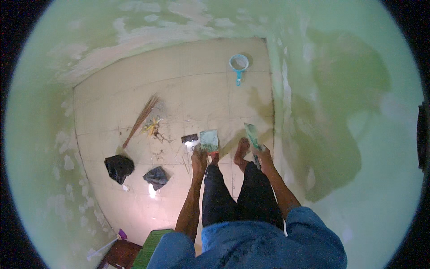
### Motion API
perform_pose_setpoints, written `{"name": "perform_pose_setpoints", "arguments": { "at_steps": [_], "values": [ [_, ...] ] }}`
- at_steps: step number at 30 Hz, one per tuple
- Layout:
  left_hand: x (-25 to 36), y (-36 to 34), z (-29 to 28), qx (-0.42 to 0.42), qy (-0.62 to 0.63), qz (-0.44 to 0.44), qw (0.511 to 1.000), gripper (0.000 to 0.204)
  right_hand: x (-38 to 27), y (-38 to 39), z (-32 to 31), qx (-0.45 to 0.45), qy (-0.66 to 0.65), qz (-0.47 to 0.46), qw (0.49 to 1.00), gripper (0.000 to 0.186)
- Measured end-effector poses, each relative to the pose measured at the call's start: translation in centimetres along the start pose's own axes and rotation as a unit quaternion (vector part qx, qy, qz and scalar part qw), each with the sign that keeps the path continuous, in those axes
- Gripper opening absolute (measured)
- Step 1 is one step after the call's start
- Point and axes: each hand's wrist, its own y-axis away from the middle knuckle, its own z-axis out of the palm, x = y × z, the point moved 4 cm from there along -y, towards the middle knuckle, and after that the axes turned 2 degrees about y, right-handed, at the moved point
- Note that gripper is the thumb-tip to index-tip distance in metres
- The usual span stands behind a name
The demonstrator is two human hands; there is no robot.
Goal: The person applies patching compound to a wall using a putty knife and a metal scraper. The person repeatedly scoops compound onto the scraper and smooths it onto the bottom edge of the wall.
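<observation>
My left hand (199, 163) is closed at the lower edge of a flat, squarish putty knife (208, 140), its pale green face smeared and an orange-red strip along its bottom. In my right hand (264, 160) is a second putty knife (251, 135), closed in the fingers by its dark handle. That blade is streaked green and white, tilted up and seen at a slant near the right wall (322, 148). Both blades are apart, held above the floor in front of my bare feet. My fingers partly hide the handles.
A blue-handled dipper (238, 62) lies by the far right corner. To the left are a stick broom (141, 119), scattered debris (154, 130), a black bag (119, 168) and a crumpled dark bag (156, 178). A dark block (189, 138) lies beside the left blade. Patchy green walls surround the tiles.
</observation>
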Motion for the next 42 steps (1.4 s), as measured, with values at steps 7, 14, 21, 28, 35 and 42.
{"name": "perform_pose_setpoints", "arguments": {
  "at_steps": [7, 14, 21, 28, 35, 42],
  "values": [
    [-12.8, -15.3, 7.9, -0.081, -0.009, 0.122, 0.989, 0.029, 16.7, -12.5, -6.2, 0.109, 0.015, -0.018, 0.994, 0.027],
    [-15.6, -28.1, 16.5, -0.189, 0.051, 0.107, 0.975, 0.021, 21.5, -21.8, -9.1, 0.015, 0.160, 0.063, 0.985, 0.029],
    [-18.0, -43.1, 28.3, -0.261, 0.070, 0.161, 0.949, 0.030, 30.1, -29.9, -12.8, 0.013, 0.096, 0.001, 0.995, 0.035],
    [-18.5, -52.7, 33.6, -0.273, 0.029, 0.227, 0.934, 0.033, 38.4, -34.6, -9.6, -0.079, 0.082, 0.035, 0.993, 0.045],
    [-18.6, -57.2, 35.9, -0.288, -0.197, 0.300, 0.888, 0.039, 44.7, -38.6, -5.2, 0.123, 0.384, -0.212, 0.890, 0.065],
    [-21.0, -56.1, 34.5, -0.367, -0.169, 0.170, 0.899, 0.040, 42.9, -36.9, -5.3, 0.038, 0.423, -0.038, 0.904, 0.077]
  ]
}}
